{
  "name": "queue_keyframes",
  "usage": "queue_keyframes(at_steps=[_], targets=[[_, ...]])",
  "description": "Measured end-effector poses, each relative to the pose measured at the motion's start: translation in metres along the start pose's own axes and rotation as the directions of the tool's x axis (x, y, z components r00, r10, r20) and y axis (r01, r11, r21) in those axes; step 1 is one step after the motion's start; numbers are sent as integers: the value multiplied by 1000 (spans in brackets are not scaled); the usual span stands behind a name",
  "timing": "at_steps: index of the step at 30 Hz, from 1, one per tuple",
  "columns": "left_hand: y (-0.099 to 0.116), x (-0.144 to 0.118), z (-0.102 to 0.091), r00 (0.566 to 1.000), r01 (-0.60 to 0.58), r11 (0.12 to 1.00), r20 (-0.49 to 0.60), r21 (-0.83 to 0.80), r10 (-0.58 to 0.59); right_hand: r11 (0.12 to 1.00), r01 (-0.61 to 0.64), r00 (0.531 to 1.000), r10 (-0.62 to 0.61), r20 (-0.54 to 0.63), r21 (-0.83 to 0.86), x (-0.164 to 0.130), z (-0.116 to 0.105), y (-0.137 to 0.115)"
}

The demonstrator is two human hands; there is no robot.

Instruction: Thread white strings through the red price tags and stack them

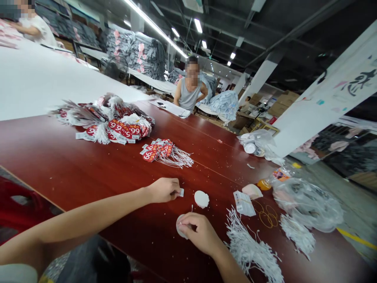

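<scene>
My left hand [165, 190] is closed in a pinch, with a small pale label [182, 192] at its fingertips, just above the table. My right hand [200, 232] is closed at the fingertips on a round pale tag [180, 227] lying low on the table. Part of that tag is covered by my fingers, and a short white string end [192, 208] sticks up behind them. Between and beyond my hands lies a stack of round white tags [202, 199]. Farther off is a bunch of red tags [157, 150] with white strings fanned to the right.
A large heap of red tags [123, 127] lies at the far left of the brown table [97, 173]. To the right are white strings [250, 247], a label sheet [244, 203], rubber bands [267, 214], an orange bottle [264, 184] and plastic bags [309, 202]. A person [188, 92] sits opposite.
</scene>
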State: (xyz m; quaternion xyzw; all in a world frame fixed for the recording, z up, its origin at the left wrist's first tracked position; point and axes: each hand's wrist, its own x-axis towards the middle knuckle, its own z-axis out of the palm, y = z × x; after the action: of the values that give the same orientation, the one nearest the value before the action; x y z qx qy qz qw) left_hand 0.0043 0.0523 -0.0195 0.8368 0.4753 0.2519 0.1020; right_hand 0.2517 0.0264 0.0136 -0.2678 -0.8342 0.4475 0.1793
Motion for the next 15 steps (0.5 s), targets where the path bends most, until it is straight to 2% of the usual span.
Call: queue_keyframes(at_steps=[4, 9, 12, 15], targets=[[11, -3, 3, 997, 49, 988, -73, 145, -38, 999, -13, 999, 12, -36, -30, -5, -4, 5], [8, -15, 1, 991, 106, 991, -97, 86, -97, 984, -1, 994, -20, -112, -180, -5, -11, 11], [11, -17, 2, 995, 68, 996, -76, 58, -64, 943, -68, 980, 2, -199, -326, -1, -11, 13], [16, -17, 6, 995, 52, 997, -88, 57, -47, 911, -99, 981, 23, -191, -401, 3, -8, 14]])
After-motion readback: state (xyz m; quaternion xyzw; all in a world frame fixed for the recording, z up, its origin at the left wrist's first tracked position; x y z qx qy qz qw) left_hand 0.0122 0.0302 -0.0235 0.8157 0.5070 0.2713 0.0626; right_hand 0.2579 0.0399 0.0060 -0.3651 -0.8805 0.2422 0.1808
